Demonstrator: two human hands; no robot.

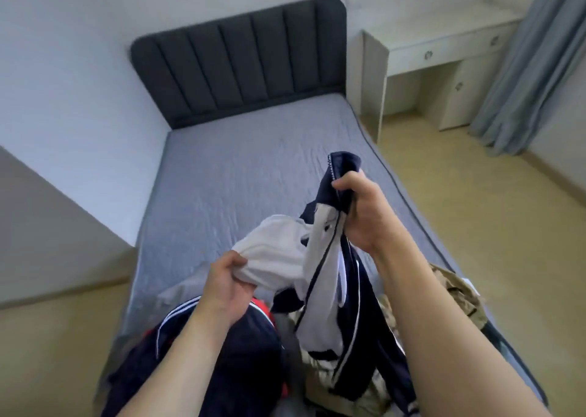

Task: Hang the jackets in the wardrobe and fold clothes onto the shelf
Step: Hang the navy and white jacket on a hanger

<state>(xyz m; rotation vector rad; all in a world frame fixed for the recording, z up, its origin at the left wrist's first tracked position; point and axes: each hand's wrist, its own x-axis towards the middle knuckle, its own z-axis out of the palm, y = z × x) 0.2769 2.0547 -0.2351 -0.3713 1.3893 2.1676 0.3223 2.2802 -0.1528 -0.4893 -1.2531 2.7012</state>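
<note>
I hold a navy-and-white jacket (320, 258) up over the foot of the bed. My right hand (358, 207) grips its navy collar by the zip, raised higher. My left hand (226, 285) grips a bunch of its white fabric, lower and to the left. The jacket's body hangs down between my forearms. Under it on the bed lie a dark navy garment with white stripes and red trim (241, 353) and a camouflage-patterned garment (450, 293). No wardrobe or shelf is in view.
The bed (237, 175) has a grey sheet and a dark padded headboard (244, 61) against the wall. A white desk with drawers (437, 55) stands at the right, beside blue-grey curtains (532, 68). Wooden floor runs along both sides of the bed.
</note>
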